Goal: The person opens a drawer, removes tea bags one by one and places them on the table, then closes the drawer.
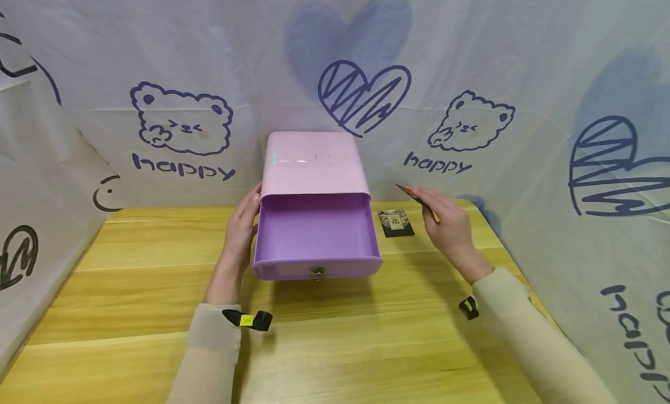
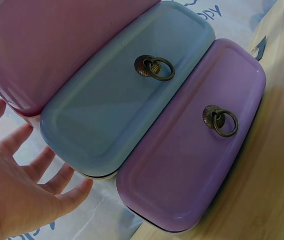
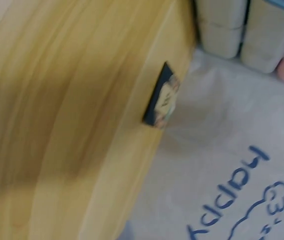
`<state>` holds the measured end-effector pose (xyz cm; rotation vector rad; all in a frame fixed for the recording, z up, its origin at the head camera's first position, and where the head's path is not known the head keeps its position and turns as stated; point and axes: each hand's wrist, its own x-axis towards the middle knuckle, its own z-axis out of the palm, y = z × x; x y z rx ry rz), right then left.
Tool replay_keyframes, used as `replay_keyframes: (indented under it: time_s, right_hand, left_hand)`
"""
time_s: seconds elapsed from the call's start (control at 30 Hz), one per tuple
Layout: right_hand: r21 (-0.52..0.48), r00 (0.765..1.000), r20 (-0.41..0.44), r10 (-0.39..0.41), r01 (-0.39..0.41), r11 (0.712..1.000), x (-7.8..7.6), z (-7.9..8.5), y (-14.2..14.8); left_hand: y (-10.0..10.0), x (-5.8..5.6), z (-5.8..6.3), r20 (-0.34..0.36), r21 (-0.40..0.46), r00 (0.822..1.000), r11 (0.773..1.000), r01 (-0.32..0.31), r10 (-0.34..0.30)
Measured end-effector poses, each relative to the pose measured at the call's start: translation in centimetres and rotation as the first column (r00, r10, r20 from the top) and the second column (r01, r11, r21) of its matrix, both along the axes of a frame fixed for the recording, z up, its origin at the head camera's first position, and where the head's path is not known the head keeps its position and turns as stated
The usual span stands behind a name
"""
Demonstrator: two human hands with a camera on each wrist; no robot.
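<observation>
A small drawer cabinet (image 1: 316,163) stands against the curtain with its top drawer (image 1: 316,226) pulled out; the inside is purple and bare. In the left wrist view the pink top drawer (image 2: 67,45) sits above a blue drawer (image 2: 127,90) and a purple drawer (image 2: 191,135), both closed. My left hand (image 1: 242,232) rests along the cabinet's left side, its fingers spread. Right of the cabinet, my right hand (image 1: 450,224) pinches a thin red-and-black packet (image 1: 412,195) above the table. Below it lies a black packet (image 1: 396,223) with a pale label.
The wooden table (image 1: 324,346) ends at a white curtain (image 1: 251,43) printed with bears and hearts, which also hangs at both sides. A ring pull (image 1: 317,274) hangs on the front of the open drawer. Black straps circle both wrists.
</observation>
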<state>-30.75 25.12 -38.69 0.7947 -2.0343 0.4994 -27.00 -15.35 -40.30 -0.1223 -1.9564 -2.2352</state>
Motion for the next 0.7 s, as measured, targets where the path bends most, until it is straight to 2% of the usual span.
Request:
replay_keyframes:
  time_s: [0.17,0.37,0.57,0.7]
  right_hand:
    - [0.04,0.993,0.075,-0.092,0.089,0.995,-1.0,-1.1,1.3]
    - [0.109,0.97,0.162,-0.18,0.163,0.981,-2.2,-2.3,2.7]
    - [0.183,0.931,0.26,-0.257,0.213,0.96,-3.5,-3.5,4.2]
    - [0.214,0.908,0.309,-0.283,0.223,0.951,-4.1,-4.2,5.1]
  left_hand:
    - [0.0,0.0,0.1,0.003,-0.001,1.0,1.0,-0.003,0.003]
    - [0.1,0.3,0.3,-0.003,-0.01,1.0,1.0,-0.007,0.007]
    - [0.2,0.4,0.5,-0.008,-0.003,1.0,1.0,-0.006,0.006]
    - [0.4,1.0,1.3,-0.006,0.0,1.0,1.0,0.004,-0.004]
